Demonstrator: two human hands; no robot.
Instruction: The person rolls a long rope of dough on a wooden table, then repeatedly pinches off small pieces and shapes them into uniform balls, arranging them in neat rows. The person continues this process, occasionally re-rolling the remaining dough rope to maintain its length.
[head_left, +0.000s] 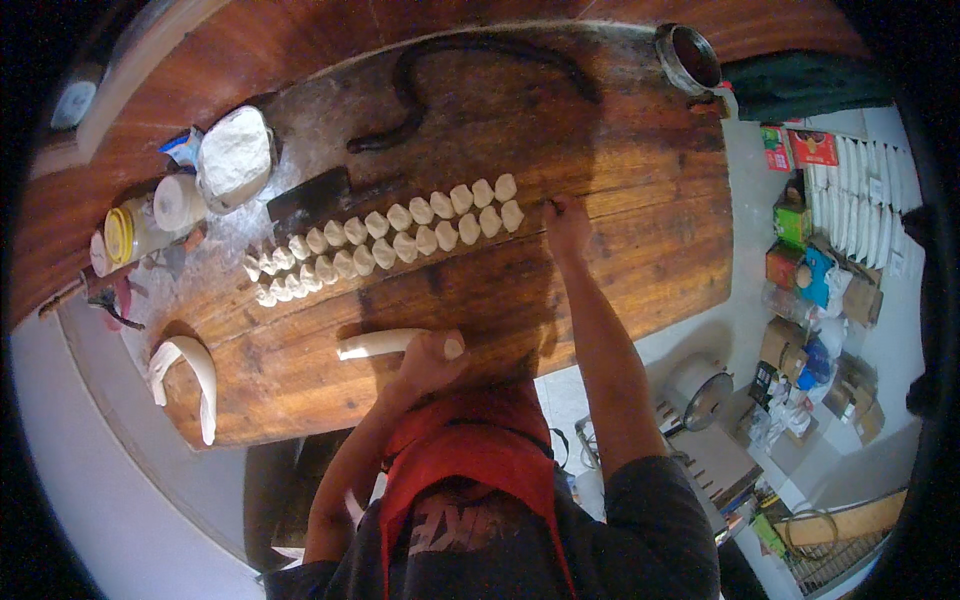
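My left hand (433, 357) grips a pale dough rope (379, 343) near the front edge of the wooden table (660, 247). The rope's cut end shows beside my thumb. Beyond it, two slanting rows of small dough pieces, a far row (399, 216) and a near row (405, 246), run across the boards. At the rows' right end is my right hand (568, 229), with curled fingers low over the wood. Whether anything is between those fingertips is hidden. Another dough strip (196, 367) lies bent in an arch at the table's left end.
A dark flat blade (309, 196) lies behind the rows. Flour fills a tub (235, 154) beside a yellow-lidded jar (120, 235). Farther back are a long dark curved hose-like thing (409, 97) and a metal pot (688, 60). A lidded pot (697, 390) stands off the table's right side.
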